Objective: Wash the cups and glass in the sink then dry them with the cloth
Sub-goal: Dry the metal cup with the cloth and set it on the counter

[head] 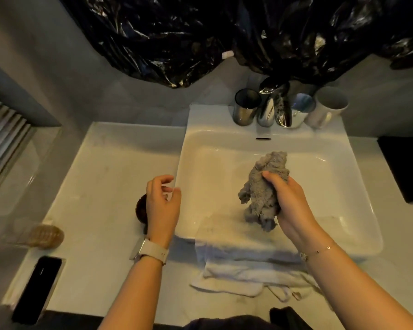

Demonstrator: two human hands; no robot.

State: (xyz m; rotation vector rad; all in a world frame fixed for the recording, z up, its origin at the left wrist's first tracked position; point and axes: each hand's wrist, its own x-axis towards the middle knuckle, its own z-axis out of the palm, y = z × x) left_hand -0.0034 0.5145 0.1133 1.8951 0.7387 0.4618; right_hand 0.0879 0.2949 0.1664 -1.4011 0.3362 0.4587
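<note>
My right hand (pixel 287 201) grips a crumpled grey cloth (pixel 260 186) over the white sink (pixel 358 210). My left hand (pixel 162 203) hovers with loosely curled fingers at the sink's left rim and holds nothing. Just left of it, partly hidden by that hand, sits a dark brown cup (pixel 141 208) on the counter. At the back of the sink, a dark glass (pixel 246 107) stands left of the chrome tap (pixel 268 108). A shiny cup (pixel 301 110) and a white mug (pixel 327 107) stand to the tap's right.
A white towel (pixel 239 270) hangs over the sink's front edge. A ribbed clear object (pixel 45 235) and a black phone (pixel 37 284) lie on the counter at left. Black plastic sheeting (pixel 224 32) hangs above. A black item (pixel 408 167) sits at right.
</note>
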